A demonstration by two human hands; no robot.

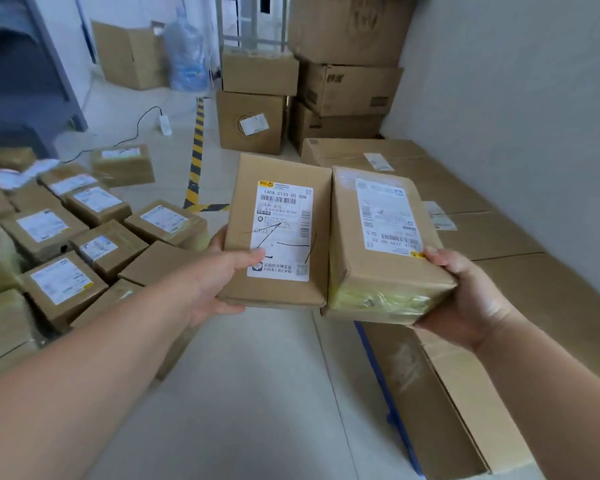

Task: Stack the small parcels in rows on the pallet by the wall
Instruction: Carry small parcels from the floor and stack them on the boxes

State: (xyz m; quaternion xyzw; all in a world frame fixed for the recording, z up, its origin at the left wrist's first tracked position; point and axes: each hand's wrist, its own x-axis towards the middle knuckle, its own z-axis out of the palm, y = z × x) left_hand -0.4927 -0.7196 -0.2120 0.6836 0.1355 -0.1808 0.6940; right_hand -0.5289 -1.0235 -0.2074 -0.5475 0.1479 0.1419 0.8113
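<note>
Head view. Holding a flat labelled parcel (281, 230) in the left grip (222, 282), thumb pressed on the label, fingers curled beneath. Holding a taped parcel (385, 244) in the right grip (465, 299), fingers wrapped under its near corner. Both carried side by side, edges touching, above the floor (257, 393) and just beside the blue-edged pallet (381, 375) along the wall (516, 116).

Across the pallet, only broad flat cardboard (465, 230), whether sheets or large cartons hard to tell; no row of small parcels visible there. Over to the left, a heap of small parcels (49, 237) on the floor, not yet moved. Judging by that: barely begun, nearly all of the stacking left.
</note>
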